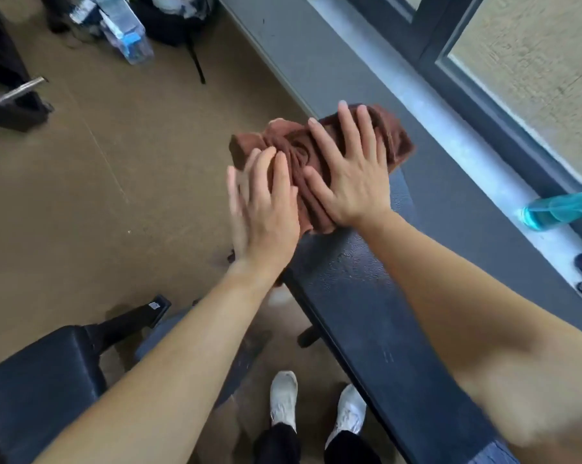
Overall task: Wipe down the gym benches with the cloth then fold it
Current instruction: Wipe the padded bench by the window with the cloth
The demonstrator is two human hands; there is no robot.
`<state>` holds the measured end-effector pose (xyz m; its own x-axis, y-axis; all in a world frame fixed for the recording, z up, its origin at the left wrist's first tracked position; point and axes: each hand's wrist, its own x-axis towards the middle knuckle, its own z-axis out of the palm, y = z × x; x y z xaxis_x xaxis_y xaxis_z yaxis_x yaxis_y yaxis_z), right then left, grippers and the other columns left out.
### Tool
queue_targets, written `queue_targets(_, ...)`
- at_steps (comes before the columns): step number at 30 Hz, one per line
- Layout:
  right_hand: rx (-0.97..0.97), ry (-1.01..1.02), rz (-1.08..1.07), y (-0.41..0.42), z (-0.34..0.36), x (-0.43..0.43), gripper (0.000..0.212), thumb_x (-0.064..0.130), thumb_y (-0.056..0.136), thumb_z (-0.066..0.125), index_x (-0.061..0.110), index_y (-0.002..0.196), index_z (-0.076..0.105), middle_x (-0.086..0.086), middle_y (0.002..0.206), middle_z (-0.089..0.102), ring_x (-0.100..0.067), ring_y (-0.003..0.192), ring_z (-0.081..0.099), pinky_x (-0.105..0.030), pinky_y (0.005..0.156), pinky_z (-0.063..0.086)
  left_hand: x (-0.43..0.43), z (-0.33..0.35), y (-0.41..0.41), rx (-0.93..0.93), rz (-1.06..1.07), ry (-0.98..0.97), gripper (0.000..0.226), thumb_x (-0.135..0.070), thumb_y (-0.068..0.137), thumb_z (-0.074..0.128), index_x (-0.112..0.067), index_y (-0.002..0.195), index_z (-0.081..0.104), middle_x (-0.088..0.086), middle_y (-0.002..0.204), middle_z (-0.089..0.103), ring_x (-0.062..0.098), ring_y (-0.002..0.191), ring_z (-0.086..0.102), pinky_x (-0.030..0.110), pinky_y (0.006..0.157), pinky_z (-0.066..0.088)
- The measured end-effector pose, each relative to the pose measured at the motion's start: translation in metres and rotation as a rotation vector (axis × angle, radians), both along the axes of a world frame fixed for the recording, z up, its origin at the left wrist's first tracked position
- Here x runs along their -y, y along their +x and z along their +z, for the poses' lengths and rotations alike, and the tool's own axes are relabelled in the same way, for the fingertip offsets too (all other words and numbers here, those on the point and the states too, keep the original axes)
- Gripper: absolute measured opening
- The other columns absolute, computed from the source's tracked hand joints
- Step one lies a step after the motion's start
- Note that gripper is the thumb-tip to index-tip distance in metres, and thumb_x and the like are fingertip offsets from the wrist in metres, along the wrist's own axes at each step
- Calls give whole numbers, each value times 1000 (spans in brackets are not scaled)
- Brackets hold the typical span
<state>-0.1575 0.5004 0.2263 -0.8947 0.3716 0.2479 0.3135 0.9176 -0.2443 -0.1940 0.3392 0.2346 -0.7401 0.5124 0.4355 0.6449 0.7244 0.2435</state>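
At frame centre, both flat, open palms, right hand [349,175] and left hand [266,209], press the bunched brown cloth [296,152] at the black bench pad's [366,296] far end; neither grasps it.

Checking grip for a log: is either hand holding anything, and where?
Nothing is gripped. Both the left hand and right hand press flat, open, on the bunched brown cloth.

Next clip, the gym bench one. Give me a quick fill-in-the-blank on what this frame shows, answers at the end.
1. Both hands press flat on a bunched cloth whose colour is ____.
2. The cloth lies at the far end of a black ____, under the right hand and the left hand.
3. On the window ledge to the right lies a bottle coloured ____.
4. The person's shoes are ____.

Answers: brown; bench; blue; white
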Motion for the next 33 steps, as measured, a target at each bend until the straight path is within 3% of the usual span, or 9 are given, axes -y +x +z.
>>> queue_targets(6,-53,-362,-359,9,-1,-36,53,57,99,25,45,150,27,-1,144,45,-30,118,54,-46,89,49,-101,27,-35,-17,-184,-289,34,-31,103,40,-7,122,53,12,121,59,31,97,66,41,76,49)
queue_targets(9,-27,-433,-524,52,-25,-31,47,49,104,20,35,147,34,-4,134,54,-32,111,58,-45,85,47,-148,18,-29,-182,-465,-466,37,-26,97,37,-8,123,56,13,121,60,33,111,58,44,99,43)
queue_targets(12,26,-478,-572,106,-51,-26,53,47,101,15,22,138,44,-11,128,58,-38,111,57,-48,88,46,-174,6,2,-229,-898,-679,34,-23,94,37,-16,110,66,10,108,68,33,101,64,47,116,27)
queue_targets(17,-50,-787,-538,93,-33,-43,55,50,85,34,23,132,47,-2,138,51,-26,121,53,-46,100,42,-155,14,-25,-318,-844,-614,29,-25,98,40,-14,104,67,8,93,65,31,87,66,53,121,20)
queue_targets(20,-114,-712,-359,42,-6,-46,59,39,94,40,33,150,26,4,154,39,-23,128,52,-41,98,43,-141,31,-52,-212,-673,-573,49,-30,94,25,-11,124,58,10,120,62,29,116,58,52,122,12)
queue_targets(23,-105,-452,-241,46,-16,-39,60,42,101,31,35,158,15,2,163,27,-27,135,46,-44,101,45,-115,28,-43,-208,-540,-609,60,-31,96,24,-5,150,30,14,156,35,29,148,28,49,123,13)
queue_targets(27,-10,-166,-246,110,-65,-12,59,43,103,27,27,159,18,-15,166,13,-36,148,26,-51,116,28,-70,-11,21,-192,-495,-568,61,-27,103,26,-2,156,11,17,165,9,31,153,8,46,124,8)
queue_targets(30,98,-180,-246,177,-99,27,62,42,103,25,23,160,13,-16,167,0,-38,154,1,-55,122,11,-31,-46,90,-152,-563,-628,65,-29,102,28,-1,156,5,16,166,4,31,153,3,45,123,1)
queue_targets(33,182,-266,-251,233,-119,72,63,42,100,28,16,157,17,-18,167,-3,-40,153,-2,-64,118,16,3,-63,126,-142,-699,-702,60,-25,101,26,-3,156,18,14,165,16,29,153,13,43,122,0)
